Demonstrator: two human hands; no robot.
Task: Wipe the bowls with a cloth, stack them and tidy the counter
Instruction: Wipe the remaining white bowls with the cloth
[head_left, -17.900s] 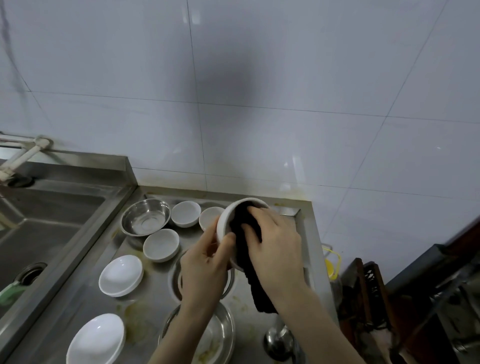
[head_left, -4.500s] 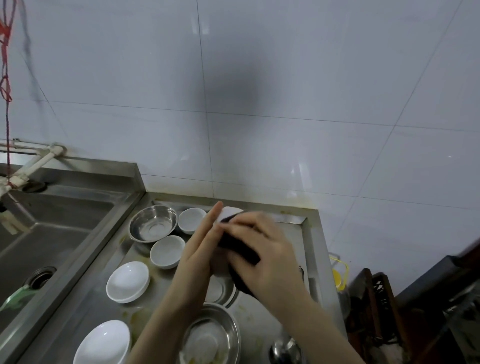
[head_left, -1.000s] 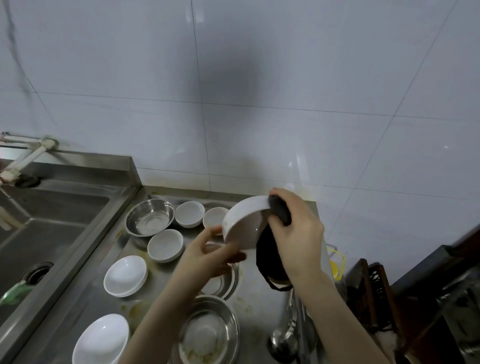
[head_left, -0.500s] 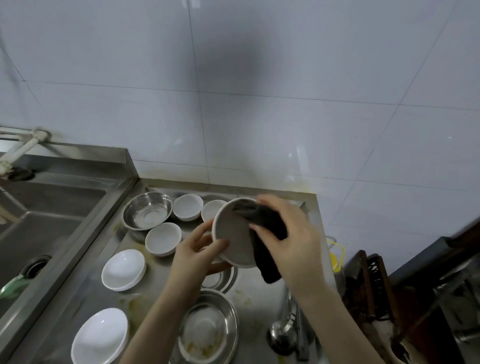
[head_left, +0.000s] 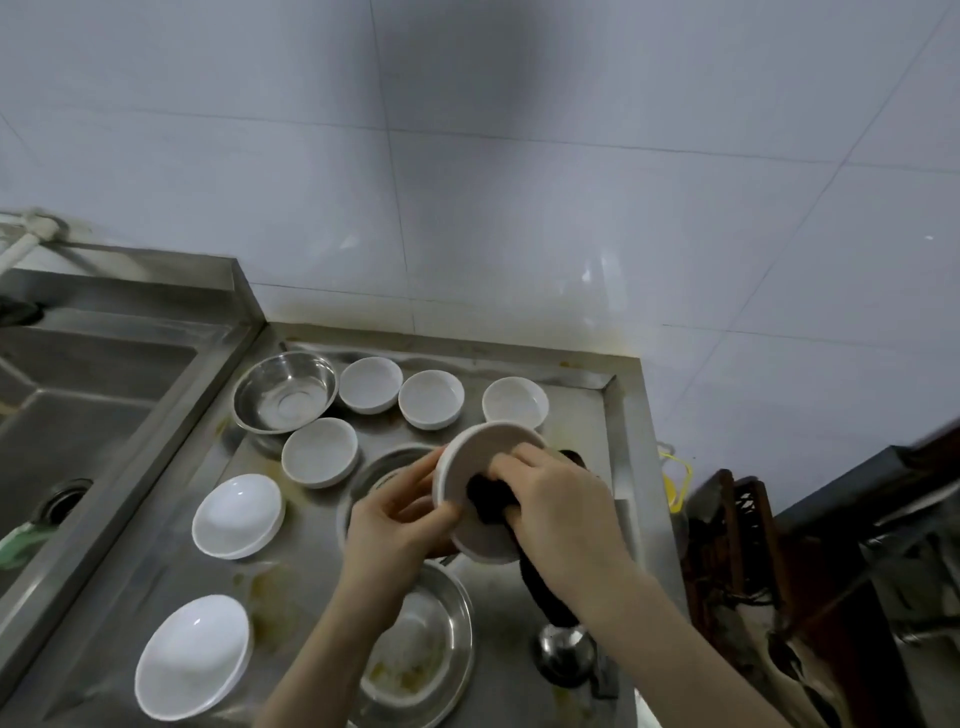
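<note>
Cloth (head_left: 488, 499) now inside bowl (head_left: 480, 467), R hand (head_left: 566, 512) pressing.

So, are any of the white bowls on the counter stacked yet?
No: the white bowls on the counter sit singly, and the left hand holds another while the right hand wipes it with the cloth.

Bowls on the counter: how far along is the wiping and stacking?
Done: nothing stacked; four small white bowls stand singly near the steel bowl.
In hand: left hand grips a white bowl while right hand presses a dark cloth inside it.
Left: stacking, two shallow white dishes, a soiled steel plate, counter stains.
</note>
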